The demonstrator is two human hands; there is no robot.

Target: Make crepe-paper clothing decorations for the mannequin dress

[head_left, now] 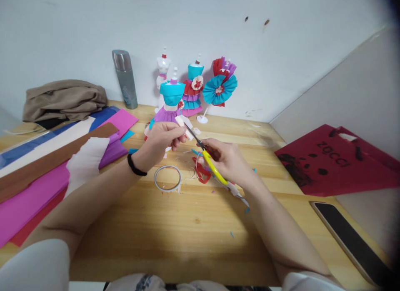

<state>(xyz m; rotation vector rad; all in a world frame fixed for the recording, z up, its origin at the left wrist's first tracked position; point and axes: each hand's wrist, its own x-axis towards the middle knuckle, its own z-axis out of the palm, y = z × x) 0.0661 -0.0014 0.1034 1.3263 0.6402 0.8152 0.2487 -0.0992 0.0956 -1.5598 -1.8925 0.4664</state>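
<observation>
Between the fingertips of my left hand (165, 136) is a small folded piece of pale pinkish paper (185, 128). My right hand (228, 159) grips a pair of scissors (215, 169) with yellow handles, and their dark blades lie against the paper. Just behind my hands stand several small dress-form figures in crepe-paper outfits, among them a front figure (172, 95) with a turquoise top and purple skirt. Another figure (220, 89) carries a large turquoise paper rosette. Below my hands a roll of narrow tape (168, 178) lies flat, with red paper scraps (203, 174) beside it.
At the left lie long folded sheets of coloured paper (34, 207) and a brown cloth (65, 100). A grey flask (125, 80) stands against the wall. On the right are a red gift bag (337, 161) and a phone (350, 241). Small clippings dot the wooden table (175, 237).
</observation>
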